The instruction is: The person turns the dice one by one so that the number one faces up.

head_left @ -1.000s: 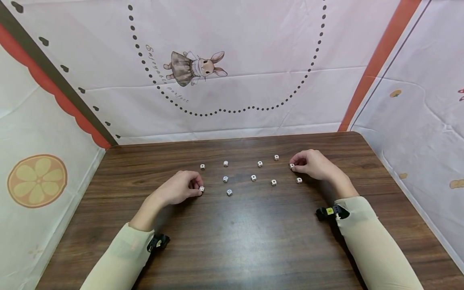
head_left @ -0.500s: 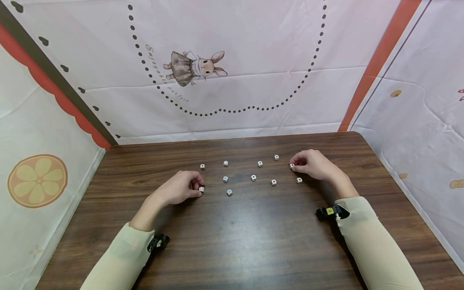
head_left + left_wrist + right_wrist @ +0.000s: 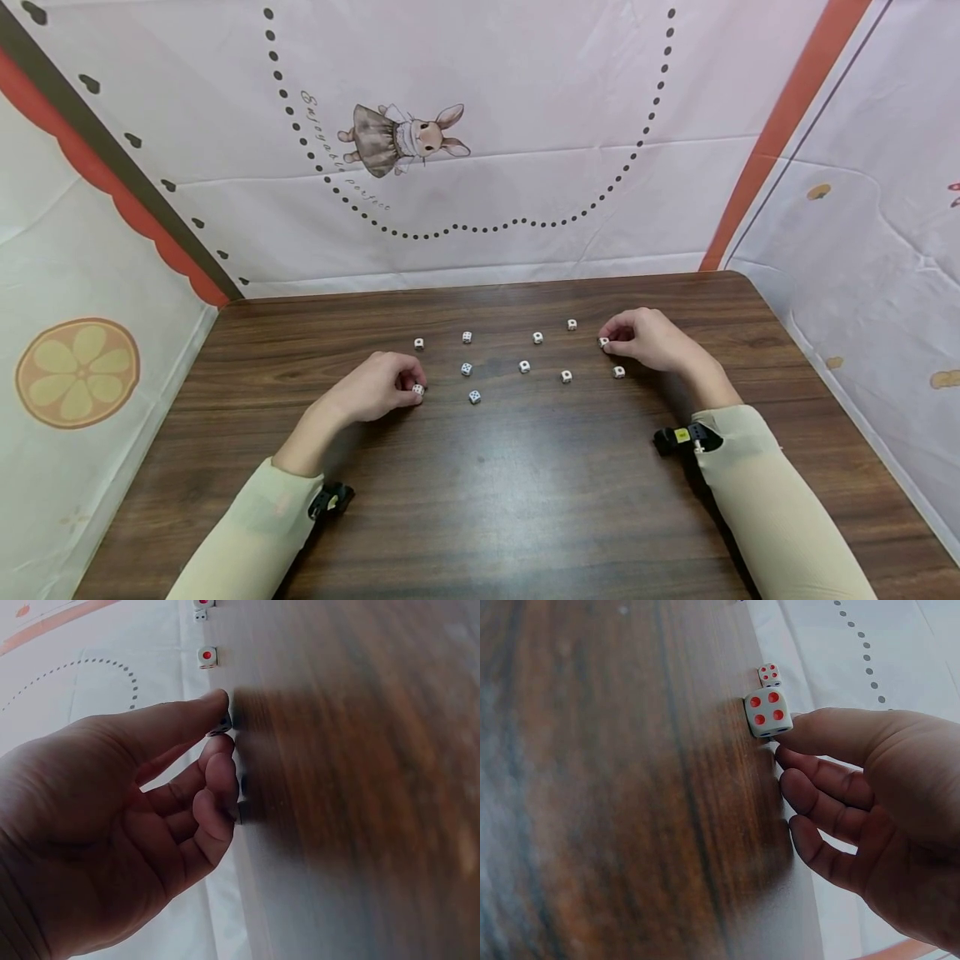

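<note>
My left hand (image 3: 377, 387) pinches a small white die (image 3: 417, 389) between thumb and fingertips, low over the wooden table (image 3: 480, 500). In the left wrist view that die (image 3: 220, 726) shows only as a sliver between thumb and forefinger. On the right, my right hand (image 3: 647, 337) holds another white die (image 3: 603, 342) by thumb and fingers at the table top. A loose die (image 3: 618, 372) lies just in front of that hand. The right wrist view has a die (image 3: 768, 712) with red dots large beside the thumb; the pinched one is hidden there.
Several more dice lie spread between the hands, among them one with blue dots (image 3: 475, 397), a middle one (image 3: 524, 367) and a far one (image 3: 572, 325). Behind my left hand is another die (image 3: 419, 343). A printed cloth (image 3: 525, 192) hangs behind the table.
The die at my left fingertips has turned a little, and the left hand has shifted very slightly right. My right hand and the loose dice stay in place.
</note>
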A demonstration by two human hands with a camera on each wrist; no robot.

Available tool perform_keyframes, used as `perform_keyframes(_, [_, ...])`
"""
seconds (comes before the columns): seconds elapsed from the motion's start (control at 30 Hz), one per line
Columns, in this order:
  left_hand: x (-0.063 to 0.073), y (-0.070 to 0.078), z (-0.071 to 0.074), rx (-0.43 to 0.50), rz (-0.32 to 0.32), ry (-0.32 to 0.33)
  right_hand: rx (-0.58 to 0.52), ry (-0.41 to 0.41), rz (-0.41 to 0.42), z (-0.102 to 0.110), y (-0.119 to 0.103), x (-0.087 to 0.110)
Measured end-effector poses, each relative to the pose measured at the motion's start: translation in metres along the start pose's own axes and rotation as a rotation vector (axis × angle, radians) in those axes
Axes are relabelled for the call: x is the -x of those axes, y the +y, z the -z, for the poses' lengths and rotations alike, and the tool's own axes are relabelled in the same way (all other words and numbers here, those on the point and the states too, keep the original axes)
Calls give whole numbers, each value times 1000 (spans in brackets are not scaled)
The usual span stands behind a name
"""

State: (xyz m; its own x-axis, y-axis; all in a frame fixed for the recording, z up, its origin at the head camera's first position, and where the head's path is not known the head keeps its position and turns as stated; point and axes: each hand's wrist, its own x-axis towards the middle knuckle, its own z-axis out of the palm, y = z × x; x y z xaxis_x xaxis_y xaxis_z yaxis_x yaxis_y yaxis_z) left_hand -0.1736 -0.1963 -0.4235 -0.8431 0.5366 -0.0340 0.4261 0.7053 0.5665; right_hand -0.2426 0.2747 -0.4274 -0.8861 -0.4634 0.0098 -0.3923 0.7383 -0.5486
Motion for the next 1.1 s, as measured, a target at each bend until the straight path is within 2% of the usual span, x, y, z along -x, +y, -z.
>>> perform_keyframes(0.23, [0, -2, 1, 25, -9, 13, 1, 5, 5, 0, -1, -1])
perform_keyframes(0.63, [1, -2, 3, 40, 45, -7, 6, 7, 5, 0, 0, -1])
perform_keyframes(1.1, [3, -4, 5, 22, 60, -14, -4, -2, -7, 0, 0, 0])
